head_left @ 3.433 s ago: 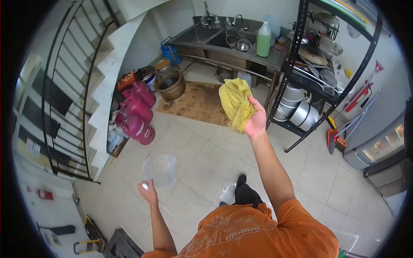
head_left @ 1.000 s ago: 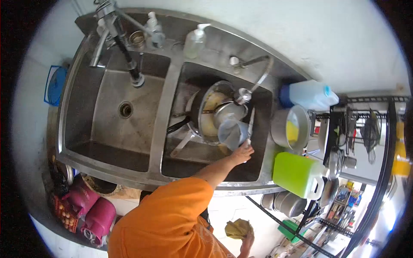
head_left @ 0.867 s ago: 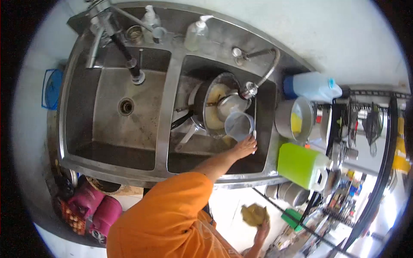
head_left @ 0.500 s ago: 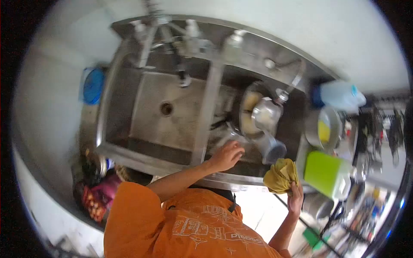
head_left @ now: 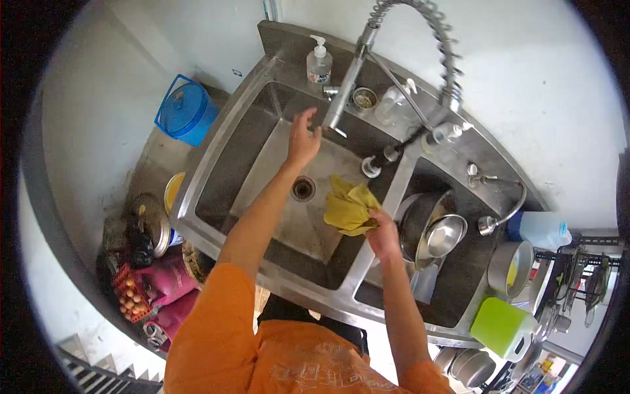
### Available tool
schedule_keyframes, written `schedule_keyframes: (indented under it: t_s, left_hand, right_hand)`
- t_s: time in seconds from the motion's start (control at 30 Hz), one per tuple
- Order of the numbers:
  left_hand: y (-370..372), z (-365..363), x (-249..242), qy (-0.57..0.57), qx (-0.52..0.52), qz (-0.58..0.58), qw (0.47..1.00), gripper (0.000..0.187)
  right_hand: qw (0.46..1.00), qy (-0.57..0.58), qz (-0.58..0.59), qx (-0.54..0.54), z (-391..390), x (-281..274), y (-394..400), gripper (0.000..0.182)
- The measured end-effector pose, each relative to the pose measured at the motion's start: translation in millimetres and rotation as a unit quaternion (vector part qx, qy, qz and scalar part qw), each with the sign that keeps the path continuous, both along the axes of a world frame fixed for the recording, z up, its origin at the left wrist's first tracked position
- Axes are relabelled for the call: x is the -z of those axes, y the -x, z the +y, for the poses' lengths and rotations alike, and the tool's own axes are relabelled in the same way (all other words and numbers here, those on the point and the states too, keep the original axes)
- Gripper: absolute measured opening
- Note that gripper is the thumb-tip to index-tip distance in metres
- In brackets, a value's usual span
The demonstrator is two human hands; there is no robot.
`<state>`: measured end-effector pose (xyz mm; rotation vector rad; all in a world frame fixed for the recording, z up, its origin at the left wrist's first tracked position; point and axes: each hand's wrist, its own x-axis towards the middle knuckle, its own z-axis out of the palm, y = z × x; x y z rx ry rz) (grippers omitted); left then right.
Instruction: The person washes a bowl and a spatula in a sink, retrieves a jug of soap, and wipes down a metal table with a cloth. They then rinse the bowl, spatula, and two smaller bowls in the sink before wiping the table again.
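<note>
My right hand (head_left: pixel 382 234) grips a crumpled yellow cloth (head_left: pixel 348 208) and holds it over the left basin of a steel double sink (head_left: pixel 262 171), near the drain (head_left: pixel 302 188). My left hand (head_left: pixel 302 139) is raised with fingers spread, just left of the lever of the tall spring faucet (head_left: pixel 354 79); it holds nothing. The right basin holds a dark pan (head_left: pixel 415 220), a steel bowl (head_left: pixel 445 235) and a clear plastic jug (head_left: pixel 426 280).
A soap pump bottle (head_left: pixel 319 62) stands at the sink's back rim. A green jug (head_left: pixel 502 327), a steel pot (head_left: pixel 511 268) and a white jug (head_left: pixel 538 230) sit on the right counter. A blue bucket (head_left: pixel 184 117), pink gas cylinders (head_left: pixel 177 289) and eggs (head_left: pixel 130 295) are on the floor at left.
My left hand left the clear jug in the right basin and rose toward the faucet. My right hand brought the yellow cloth up from my side over the left basin.
</note>
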<state>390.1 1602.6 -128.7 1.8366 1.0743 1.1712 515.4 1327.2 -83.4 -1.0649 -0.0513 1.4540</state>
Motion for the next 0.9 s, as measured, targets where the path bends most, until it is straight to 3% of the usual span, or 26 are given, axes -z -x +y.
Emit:
schedule_keyframes:
  t_s: [0.1, 0.2, 0.33, 0.43, 0.53, 0.63, 0.73, 0.83, 0.87, 0.9]
  left_hand:
    - [-19, 40, -25, 0.091, 0.095, -0.047, 0.990, 0.047]
    - [-23, 80, -7, -0.037, 0.180, 0.105, 0.977, 0.051]
    - [-11, 107, -3, 0.055, 0.282, 0.147, 0.946, 0.045]
    - [-5, 126, 14, 0.090, 0.320, 0.098, 0.938, 0.044]
    - [-2, 123, 25, 0.136, 0.328, 0.034, 0.934, 0.048]
    - [19, 101, 37, 0.225, 0.186, -0.065, 0.954, 0.049]
    - [32, 79, 101, 0.374, 0.255, -0.043, 0.891, 0.048]
    - [31, 41, 74, 0.537, 0.233, -0.064, 0.808, 0.054]
    - [29, 37, 81, 0.622, 0.277, -0.168, 0.712, 0.065]
    - [28, 37, 90, 0.623, 0.276, -0.169, 0.712, 0.065]
  right_hand:
    - [1.000, -0.007, 0.005, 0.014, 34, 18, 31, 0.045]
    - [0.999, 0.014, 0.020, 0.037, 59, 35, 47, 0.044]
    - [0.997, 0.040, -0.019, 0.056, 91, 44, 55, 0.043]
    - [0.995, 0.046, -0.026, 0.088, 107, 47, 53, 0.041]
    - [0.993, 0.043, -0.037, 0.108, 116, 55, 43, 0.040]
    - [0.992, 0.034, -0.032, 0.118, 136, 55, 30, 0.042]
    - [0.988, -0.009, -0.054, 0.148, 157, 44, 28, 0.037]
    - [0.989, -0.043, -0.071, 0.125, 181, 45, 20, 0.037]
    - [0.989, -0.062, -0.082, 0.104, 190, 45, 17, 0.038]
    - [0.993, -0.068, -0.061, 0.069, 196, 58, 10, 0.044]
